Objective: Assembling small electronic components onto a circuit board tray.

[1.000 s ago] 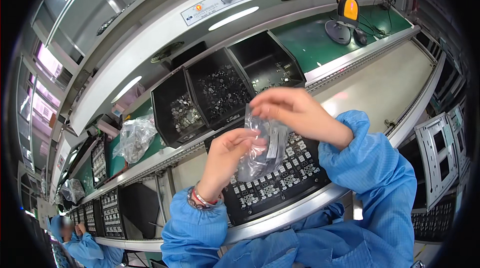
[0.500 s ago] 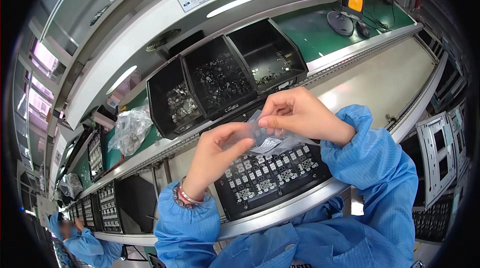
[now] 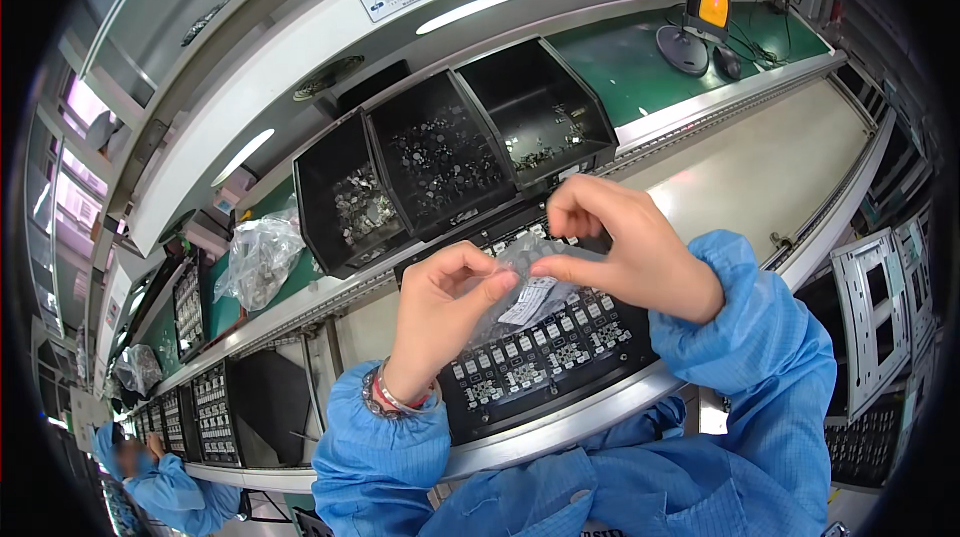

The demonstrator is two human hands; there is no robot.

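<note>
while both hands pinch it above the near edge of a black slotted tray, a small clear plastic bag with a white label is held at its top, left hand and right hand apparently opening it; pulling apart looks next.

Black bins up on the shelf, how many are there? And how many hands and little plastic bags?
Black bins: 3
Hands, left hand and right hand: 2
Small clear bag pinched between both hands: 1
Total: 6
</note>
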